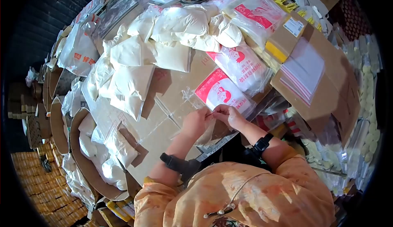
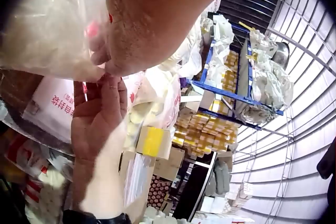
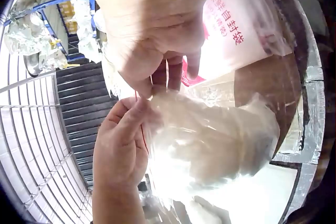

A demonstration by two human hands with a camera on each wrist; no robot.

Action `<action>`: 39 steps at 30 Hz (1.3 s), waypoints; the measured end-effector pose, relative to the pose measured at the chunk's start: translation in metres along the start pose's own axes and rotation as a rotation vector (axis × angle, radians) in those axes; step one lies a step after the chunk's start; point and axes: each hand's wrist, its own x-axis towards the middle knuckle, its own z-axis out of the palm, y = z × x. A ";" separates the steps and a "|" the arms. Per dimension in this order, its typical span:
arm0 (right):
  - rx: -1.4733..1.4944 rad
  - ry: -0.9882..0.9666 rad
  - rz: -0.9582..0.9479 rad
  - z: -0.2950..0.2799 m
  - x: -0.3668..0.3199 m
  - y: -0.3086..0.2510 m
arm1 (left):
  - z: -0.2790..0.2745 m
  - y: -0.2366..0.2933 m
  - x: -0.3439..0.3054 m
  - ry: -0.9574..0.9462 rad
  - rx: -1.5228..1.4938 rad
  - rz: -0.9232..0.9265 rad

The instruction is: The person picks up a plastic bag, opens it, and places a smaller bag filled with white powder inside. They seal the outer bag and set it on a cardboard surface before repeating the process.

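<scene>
Both hands meet over a flattened cardboard sheet (image 1: 163, 104) in the head view. My left hand (image 1: 206, 115) and right hand (image 1: 216, 112) pinch the top edge of a clear zip bag (image 3: 210, 145) that holds something white. The bag's thin red seal line (image 3: 139, 116) runs between the fingertips in the right wrist view. There my right hand (image 3: 152, 24) is above and the left hand (image 3: 123, 145) below. In the left wrist view the left hand (image 2: 152, 19) fills the top, the right hand (image 2: 100, 113) lies under it, and the bag (image 2: 47, 24) hangs at the upper left.
Several filled white bags (image 1: 135, 59) lie piled across the cardboard. Red-and-white packs of zip bags (image 1: 223, 92) lie just beyond my hands. Open cartons (image 1: 319, 75) stand at the right and boxes of filled bags (image 1: 94, 153) at the left. A blue rack (image 2: 236, 92) stands behind.
</scene>
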 end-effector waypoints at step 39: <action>-0.779 0.161 -0.637 0.025 0.005 -0.048 | -0.053 -0.105 -0.143 0.312 -0.143 -0.239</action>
